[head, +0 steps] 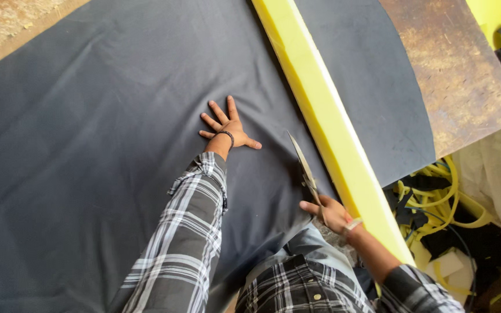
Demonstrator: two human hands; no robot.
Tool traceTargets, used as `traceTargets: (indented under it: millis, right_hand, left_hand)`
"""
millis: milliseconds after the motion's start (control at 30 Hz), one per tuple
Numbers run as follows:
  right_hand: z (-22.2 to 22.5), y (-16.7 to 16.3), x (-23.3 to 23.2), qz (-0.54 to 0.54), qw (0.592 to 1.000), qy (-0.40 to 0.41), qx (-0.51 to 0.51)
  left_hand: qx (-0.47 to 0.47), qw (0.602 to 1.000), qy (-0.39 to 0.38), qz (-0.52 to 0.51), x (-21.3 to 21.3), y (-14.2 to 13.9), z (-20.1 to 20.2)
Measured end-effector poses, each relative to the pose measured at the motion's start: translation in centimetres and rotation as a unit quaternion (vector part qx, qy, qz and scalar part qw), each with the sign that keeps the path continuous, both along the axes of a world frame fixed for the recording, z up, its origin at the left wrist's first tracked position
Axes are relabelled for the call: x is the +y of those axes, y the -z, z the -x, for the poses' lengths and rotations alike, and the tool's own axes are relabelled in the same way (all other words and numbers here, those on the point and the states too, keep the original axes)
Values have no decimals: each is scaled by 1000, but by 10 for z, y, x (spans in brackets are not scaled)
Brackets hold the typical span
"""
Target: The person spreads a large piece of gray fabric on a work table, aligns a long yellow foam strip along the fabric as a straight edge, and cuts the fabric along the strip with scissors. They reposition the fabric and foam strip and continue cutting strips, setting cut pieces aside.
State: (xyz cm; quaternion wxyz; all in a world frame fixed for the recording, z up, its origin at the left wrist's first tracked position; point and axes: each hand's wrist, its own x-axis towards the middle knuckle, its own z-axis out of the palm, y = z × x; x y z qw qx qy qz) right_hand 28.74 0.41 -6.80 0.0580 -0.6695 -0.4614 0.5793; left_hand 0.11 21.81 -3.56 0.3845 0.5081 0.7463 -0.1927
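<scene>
Your plaid sleeves sit closest, and just past them your right hand (329,213) is closed around the handles of the scissors (304,168), blades pointing up along the yellow foam strip (326,116). Keep your left hand (227,127), fingers spread and flat, pressing the dark fabric (88,145) taut beside the cut line, well apart from the blades. The fabric lies broad and matte grey across the counter (459,75), faintly wrinkled near your palm.

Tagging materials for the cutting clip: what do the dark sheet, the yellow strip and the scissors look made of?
Dark sheet: matte woven cloth, by its soft creases around the left hand.
Yellow strip: probably foam, thick, dull, soft-edged.
Scissors, in the right hand: metal blades, grey with a slight sheen.
</scene>
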Motion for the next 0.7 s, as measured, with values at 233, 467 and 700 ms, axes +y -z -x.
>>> traceTargets:
  millis: [233, 467, 700]
  right_hand:
    - [21, -14, 45, 105, 994, 20, -7]
    - [37, -20, 89, 109, 994, 21, -24]
    - [60, -21, 142, 86, 996, 14, -33]
  left_hand:
    - [13, 999, -29, 13, 46, -7, 13]
    - [19, 999, -40, 9, 70, -5, 21]
    - [1, 997, -71, 14, 104, 1, 35]
